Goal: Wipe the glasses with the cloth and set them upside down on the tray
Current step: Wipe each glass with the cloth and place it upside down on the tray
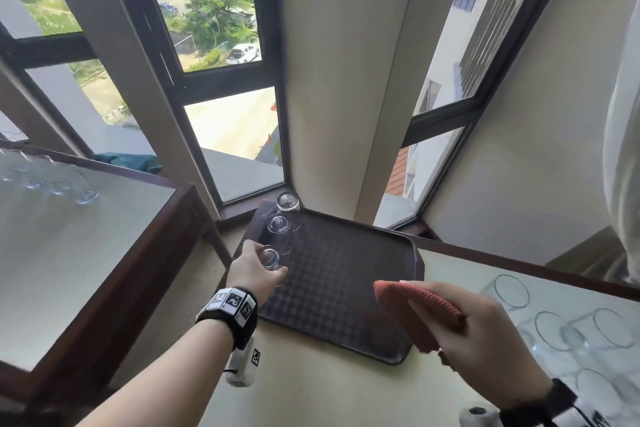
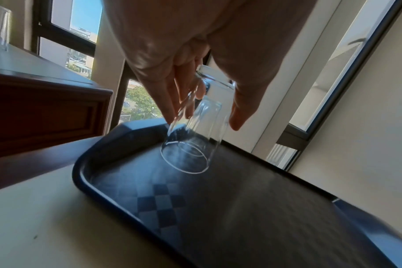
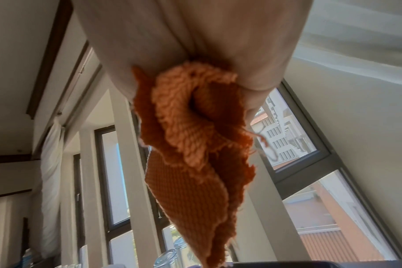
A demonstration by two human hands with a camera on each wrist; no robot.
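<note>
My left hand (image 1: 273, 265) grips a clear glass (image 2: 190, 141) by its base and sides, mouth down and slightly tilted. It hangs just over the left side of the dark checkered tray (image 1: 346, 288). Beyond it, two glasses (image 1: 288, 202) (image 1: 278, 224) stand upside down in the tray's far left corner. My right hand (image 1: 433, 298) hovers over the tray's right edge and holds a bunched orange cloth (image 1: 405, 308). In the right wrist view the cloth (image 3: 195, 145) hangs from my fist.
Several upright glasses (image 1: 554, 329) stand on the table to the right of the tray. A wooden side table (image 1: 104, 236) on the left carries more glasses (image 1: 52, 180). Windows and a wall pillar (image 1: 346, 80) rise right behind the tray.
</note>
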